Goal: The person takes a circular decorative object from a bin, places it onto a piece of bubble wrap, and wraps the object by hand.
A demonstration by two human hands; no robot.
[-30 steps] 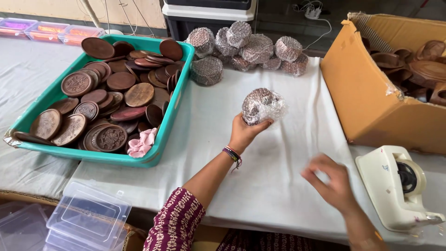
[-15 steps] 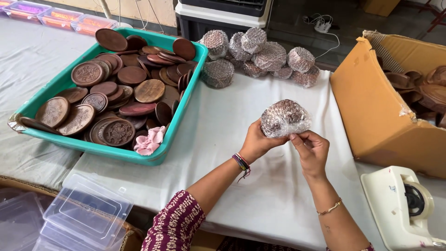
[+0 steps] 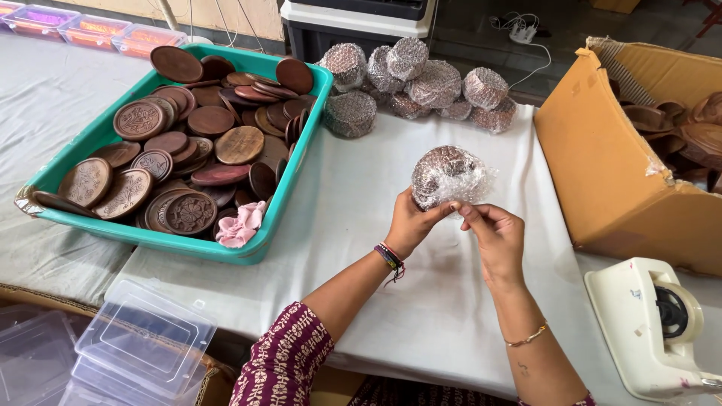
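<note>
my left hand (image 3: 410, 222) cups the bubble-wrapped disc (image 3: 445, 174) from below, above the tabletop (image 3: 353, 225), steadying it so my right hand (image 3: 492, 233), fingers pinched shut, can grip the loose wrap edge.

Teal tray (image 3: 297, 203) at 10 o'clock, heaped with carved brown wooden discs (image 3: 199, 139); pink cloth (image 3: 239, 225) in its near corner. Pile of bubble-wrapped bundles (image 3: 410, 86) at 12 o'clock on the white tablecloth (image 3: 346, 218). Cardboard box (image 3: 613, 162) at 2 o'clock, brown wooden pieces (image 3: 681, 124) inside. White tape dispenser (image 3: 654, 327) at 4 o'clock. Clear plastic lidded boxes (image 3: 143, 338) stacked at 8 o'clock. Clear containers with colourful contents (image 3: 113, 34) at 11 o'clock, far edge.
</note>
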